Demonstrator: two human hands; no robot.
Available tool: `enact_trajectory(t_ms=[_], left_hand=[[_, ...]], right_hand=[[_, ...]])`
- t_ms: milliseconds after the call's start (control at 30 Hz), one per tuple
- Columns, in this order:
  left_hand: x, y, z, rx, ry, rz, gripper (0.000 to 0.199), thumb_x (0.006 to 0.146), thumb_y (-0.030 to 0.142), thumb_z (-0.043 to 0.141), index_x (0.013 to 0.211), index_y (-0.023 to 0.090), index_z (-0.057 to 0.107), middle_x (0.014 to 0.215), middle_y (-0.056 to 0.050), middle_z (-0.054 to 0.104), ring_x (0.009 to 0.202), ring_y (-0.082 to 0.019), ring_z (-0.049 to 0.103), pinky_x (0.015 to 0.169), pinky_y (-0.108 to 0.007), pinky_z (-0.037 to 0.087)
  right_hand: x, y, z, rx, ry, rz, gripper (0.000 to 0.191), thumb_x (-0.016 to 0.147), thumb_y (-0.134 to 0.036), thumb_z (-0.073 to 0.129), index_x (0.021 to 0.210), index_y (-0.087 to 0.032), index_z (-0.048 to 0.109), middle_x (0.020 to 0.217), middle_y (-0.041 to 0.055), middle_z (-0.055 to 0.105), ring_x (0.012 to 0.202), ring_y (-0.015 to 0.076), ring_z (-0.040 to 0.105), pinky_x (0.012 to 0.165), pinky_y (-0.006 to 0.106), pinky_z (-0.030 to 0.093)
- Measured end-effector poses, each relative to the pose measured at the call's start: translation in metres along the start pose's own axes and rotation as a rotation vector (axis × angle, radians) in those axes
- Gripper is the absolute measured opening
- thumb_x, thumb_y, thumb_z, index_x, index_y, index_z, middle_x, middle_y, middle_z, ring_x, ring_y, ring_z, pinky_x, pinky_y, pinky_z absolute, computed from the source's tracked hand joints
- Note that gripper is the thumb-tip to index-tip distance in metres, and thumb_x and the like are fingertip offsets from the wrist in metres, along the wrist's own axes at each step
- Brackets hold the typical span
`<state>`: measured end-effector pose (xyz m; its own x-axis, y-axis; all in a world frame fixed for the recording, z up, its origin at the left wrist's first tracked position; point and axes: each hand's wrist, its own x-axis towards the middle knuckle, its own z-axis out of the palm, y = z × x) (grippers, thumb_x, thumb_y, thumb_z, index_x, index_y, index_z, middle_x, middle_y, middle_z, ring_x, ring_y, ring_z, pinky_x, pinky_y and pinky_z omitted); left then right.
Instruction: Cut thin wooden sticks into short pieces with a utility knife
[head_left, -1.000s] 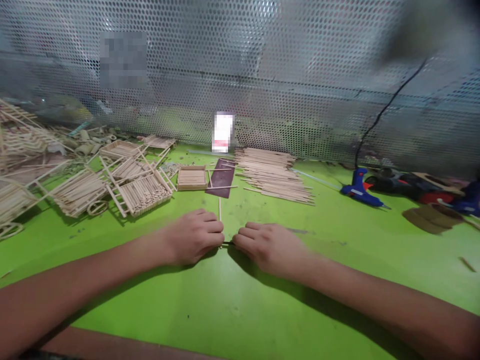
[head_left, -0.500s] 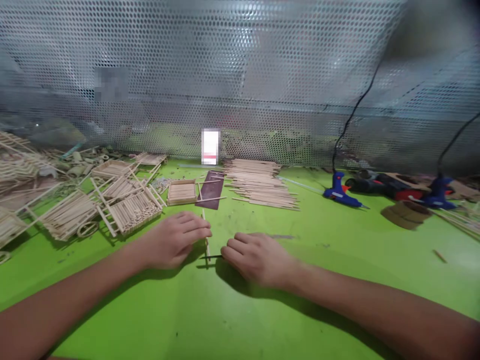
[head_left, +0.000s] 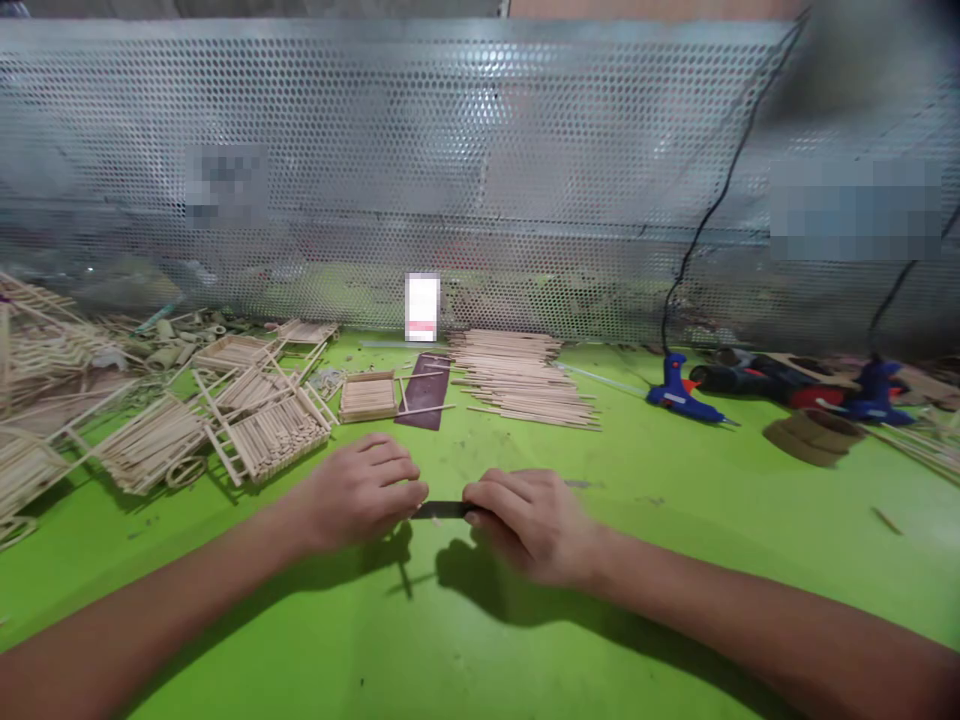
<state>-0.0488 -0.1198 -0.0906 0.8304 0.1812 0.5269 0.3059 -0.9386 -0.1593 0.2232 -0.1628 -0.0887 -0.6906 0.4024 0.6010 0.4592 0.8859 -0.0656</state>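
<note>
A dark flat blade [head_left: 442, 510] spans the gap between my two hands, just above the green table [head_left: 450, 640]. My right hand [head_left: 529, 520] is closed around its right end. The fingers of my left hand [head_left: 367, 490] are pressed together at the blade's left end; a small pale bit shows at the fingertips, but what they grip is mostly hidden. Beyond my hands, a pile of thin wooden sticks [head_left: 517, 375] lies beside a dark sheet [head_left: 425, 392]. A small stick-built tray [head_left: 368, 396] sits left of the sheet.
Stick-built carts and frames [head_left: 274, 430] crowd the left side. On the right are a blue glue gun [head_left: 686, 392] with a black cord, a second blue glue gun [head_left: 879, 392] and a brown ring-shaped piece [head_left: 814, 436]. A perforated metal screen [head_left: 337, 130] stands behind.
The thin stick that stood out from my left hand no longer shows there. More of the blade's flat side is visible. My hands are slightly raised, and the camera view has tilted up a little.
</note>
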Motion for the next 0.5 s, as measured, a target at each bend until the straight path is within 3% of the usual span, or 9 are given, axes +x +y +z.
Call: enact_trajectory(t_ms=[100, 167, 300, 400, 500], left_hand=[[-0.002, 0.001, 0.004, -0.012, 0.001, -0.027, 0.016, 0.102, 0.014, 0.055, 0.096, 0.018, 0.069, 0.088, -0.003, 0.075, 0.083, -0.018, 0.066, 0.085, -0.036, 0.052], [-0.004, 0.001, 0.007, -0.004, -0.001, -0.035, 0.018, 0.104, 0.017, 0.056, 0.092, 0.018, 0.069, 0.084, -0.002, 0.074, 0.08, -0.017, 0.064, 0.085, -0.035, 0.051], [-0.006, -0.002, 0.01, 0.063, 0.066, -0.013, 0.017, 0.106, 0.02, 0.056, 0.093, 0.018, 0.068, 0.084, -0.002, 0.072, 0.077, -0.017, 0.062, 0.076, -0.032, 0.049], [-0.007, -0.003, 0.01, 0.091, 0.1, 0.007, 0.011, 0.105, 0.015, 0.058, 0.103, 0.019, 0.068, 0.079, 0.0, 0.071, 0.071, -0.015, 0.062, 0.068, -0.03, 0.047], [-0.008, -0.003, 0.008, 0.091, 0.085, 0.02, 0.026, 0.103, 0.004, 0.057, 0.12, 0.021, 0.066, 0.084, 0.002, 0.076, 0.071, -0.014, 0.065, 0.067, -0.03, 0.05]], right_hand=[[0.0, 0.004, -0.003, 0.048, 0.041, 0.065, 0.016, 0.11, -0.022, 0.043, 0.109, -0.017, 0.058, 0.079, 0.003, 0.066, 0.06, 0.0142, 0.055, 0.054, 0.028, 0.038], [0.0, 0.009, -0.005, 0.046, 0.013, 0.207, 0.017, 0.109, -0.021, 0.043, 0.109, -0.017, 0.06, 0.08, 0.0038, 0.066, 0.062, 0.0148, 0.055, 0.055, 0.028, 0.039], [0.0, 0.029, -0.008, -0.078, -0.164, 0.468, 0.024, 0.11, -0.025, 0.043, 0.113, -0.017, 0.065, 0.088, 0.0068, 0.07, 0.064, 0.0165, 0.058, 0.057, 0.029, 0.039], [0.0, 0.05, -0.003, -0.185, -0.275, 0.544, 0.026, 0.11, -0.027, 0.044, 0.116, -0.016, 0.068, 0.099, 0.0099, 0.075, 0.074, 0.0192, 0.065, 0.062, 0.03, 0.043], [-0.001, 0.064, 0.002, -0.285, -0.368, 0.54, 0.027, 0.109, -0.026, 0.046, 0.114, -0.015, 0.071, 0.106, 0.0118, 0.077, 0.09, 0.0248, 0.069, 0.077, 0.037, 0.051]])
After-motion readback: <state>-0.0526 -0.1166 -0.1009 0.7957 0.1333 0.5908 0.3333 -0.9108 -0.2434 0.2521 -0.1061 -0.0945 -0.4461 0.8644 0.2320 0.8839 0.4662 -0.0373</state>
